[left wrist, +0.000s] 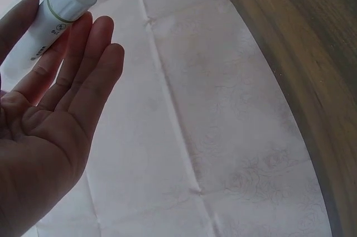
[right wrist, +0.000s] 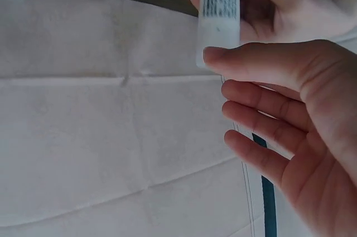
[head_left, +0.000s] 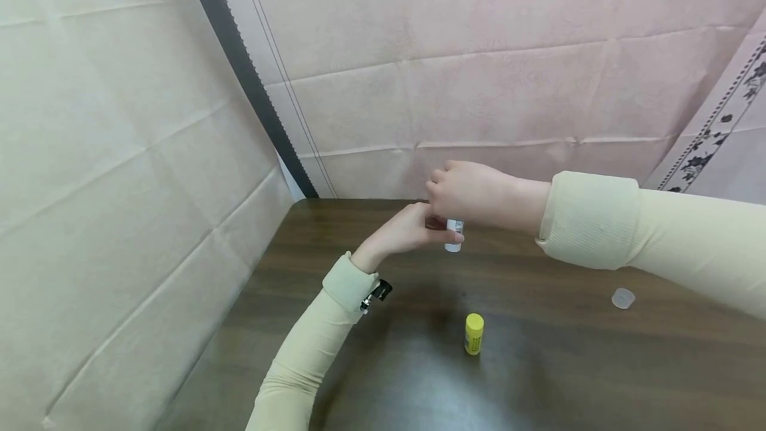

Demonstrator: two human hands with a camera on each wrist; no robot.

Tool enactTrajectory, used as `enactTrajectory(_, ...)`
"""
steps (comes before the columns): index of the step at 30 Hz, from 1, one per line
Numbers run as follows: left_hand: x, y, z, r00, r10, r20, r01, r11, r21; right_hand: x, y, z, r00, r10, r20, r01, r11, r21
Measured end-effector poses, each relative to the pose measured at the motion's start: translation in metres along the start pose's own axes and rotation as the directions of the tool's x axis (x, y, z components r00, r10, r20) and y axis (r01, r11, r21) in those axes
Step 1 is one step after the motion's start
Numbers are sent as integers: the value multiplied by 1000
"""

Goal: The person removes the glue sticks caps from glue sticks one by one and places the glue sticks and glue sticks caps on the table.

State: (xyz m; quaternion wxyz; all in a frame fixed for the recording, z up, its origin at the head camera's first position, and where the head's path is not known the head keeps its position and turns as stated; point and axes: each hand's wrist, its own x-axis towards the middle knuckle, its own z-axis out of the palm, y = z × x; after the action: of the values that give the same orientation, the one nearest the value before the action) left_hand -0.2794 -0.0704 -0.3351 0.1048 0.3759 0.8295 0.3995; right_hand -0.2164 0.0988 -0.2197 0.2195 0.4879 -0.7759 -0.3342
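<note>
A slim white tube with printed text, like a glue stick, is held above the far part of the table. My left hand grips it between thumb and fingers; in the left wrist view a thin green line rings the tube near its plain white end. From above, my right hand pinches the opposite end, with the thumb on it in the right wrist view and the other fingers loosely bent. The head view hides that end behind the right hand. Nearer the front, a yellow glue stick stands upright on the table.
A small translucent round cap lies on the brown wooden table at the right, below the right forearm. Pale creased cloth hangs behind the table, and more covers the left side. A dark clip-like device sits at the left cuff.
</note>
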Motion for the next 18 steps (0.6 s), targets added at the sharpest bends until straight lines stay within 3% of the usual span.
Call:
enactTrajectory(11, 2, -1, 3, 1000, 1, 5, -1, 1000, -12, -5, -7, 17, 996, -57, -64, 49, 992, -115)
enactTrajectory(18, 2, -1, 8, 999, 46, 4, -46, 999, -12, -7, -4, 20, 997, -79, 10, 79, 997, -27)
